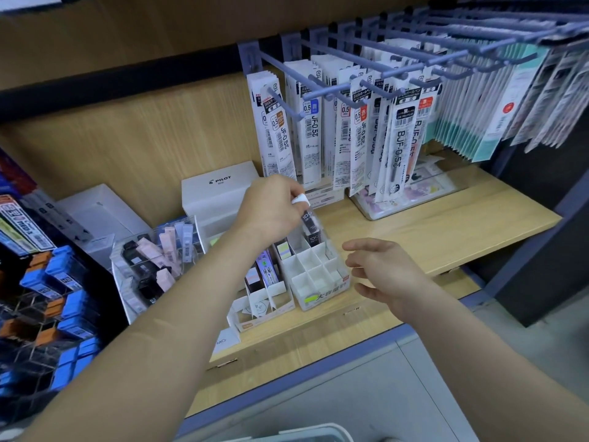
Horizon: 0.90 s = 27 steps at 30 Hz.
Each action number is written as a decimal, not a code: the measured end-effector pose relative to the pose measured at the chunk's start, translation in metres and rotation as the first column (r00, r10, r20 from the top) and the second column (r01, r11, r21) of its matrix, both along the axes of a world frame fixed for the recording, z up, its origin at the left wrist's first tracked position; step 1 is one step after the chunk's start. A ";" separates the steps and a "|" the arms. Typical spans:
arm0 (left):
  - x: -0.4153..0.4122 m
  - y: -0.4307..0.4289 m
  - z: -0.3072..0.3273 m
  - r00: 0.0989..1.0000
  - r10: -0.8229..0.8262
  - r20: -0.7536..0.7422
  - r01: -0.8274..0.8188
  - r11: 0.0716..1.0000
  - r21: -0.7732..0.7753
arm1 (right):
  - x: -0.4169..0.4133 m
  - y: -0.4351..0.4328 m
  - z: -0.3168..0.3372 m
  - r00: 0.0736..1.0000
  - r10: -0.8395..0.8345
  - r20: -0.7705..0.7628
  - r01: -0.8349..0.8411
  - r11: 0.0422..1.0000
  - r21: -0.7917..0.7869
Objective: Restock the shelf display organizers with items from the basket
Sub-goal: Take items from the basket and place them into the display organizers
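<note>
My left hand [274, 207] pinches the top of a black refill pack [310, 226] marked 10.0 and holds it upright, its lower end in a rear cell of the white divided organizer [318, 283] on the wooden shelf. My right hand [382, 269] hovers just right of that organizer, fingers relaxed and spread, holding nothing. To its left stands a second white organizer [266, 298] with several refill packs in its rear slots. The white basket's rim [306, 433] shows at the bottom edge.
A clear bin of pink and black cases [153, 260] stands to the left, beside a rack of blue packs [63, 298]. A white PILOT box [220, 193] sits behind the organizers. Refill packets hang from blue pegs [350, 90] above the shelf.
</note>
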State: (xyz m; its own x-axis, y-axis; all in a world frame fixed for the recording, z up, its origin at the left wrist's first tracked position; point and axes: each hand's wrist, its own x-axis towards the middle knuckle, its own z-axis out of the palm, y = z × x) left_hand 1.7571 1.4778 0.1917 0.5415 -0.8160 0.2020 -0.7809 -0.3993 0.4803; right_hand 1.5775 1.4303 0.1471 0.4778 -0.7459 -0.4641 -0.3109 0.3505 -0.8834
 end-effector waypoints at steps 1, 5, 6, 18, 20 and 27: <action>0.002 0.002 0.000 1.000 0.007 0.005 -0.007 1.000 0.006 | 0.000 0.001 -0.003 1.000 0.015 -0.013 -0.015 1.000 -0.001; -0.003 0.004 -0.006 0.997 -0.021 0.075 0.016 0.998 0.065 | 0.003 0.004 -0.013 1.000 0.026 -0.004 -0.026 1.000 0.014; -0.006 0.004 -0.008 0.995 -0.032 0.089 0.025 0.997 0.076 | 0.004 0.005 -0.014 1.000 0.015 0.006 -0.015 1.000 0.016; -0.008 -0.011 -0.040 0.888 -0.237 0.393 0.150 0.959 0.240 | 0.007 0.001 -0.034 0.994 -0.100 0.042 0.097 0.994 0.057; -0.006 -0.012 -0.043 0.881 -0.233 0.411 0.148 0.962 0.229 | 0.006 0.001 -0.034 0.995 -0.090 0.035 0.088 0.994 0.061; -0.021 0.037 -0.025 0.959 -0.112 0.262 0.141 0.986 -0.093 | -0.008 -0.009 -0.012 0.996 -0.090 -0.007 0.089 0.995 -0.038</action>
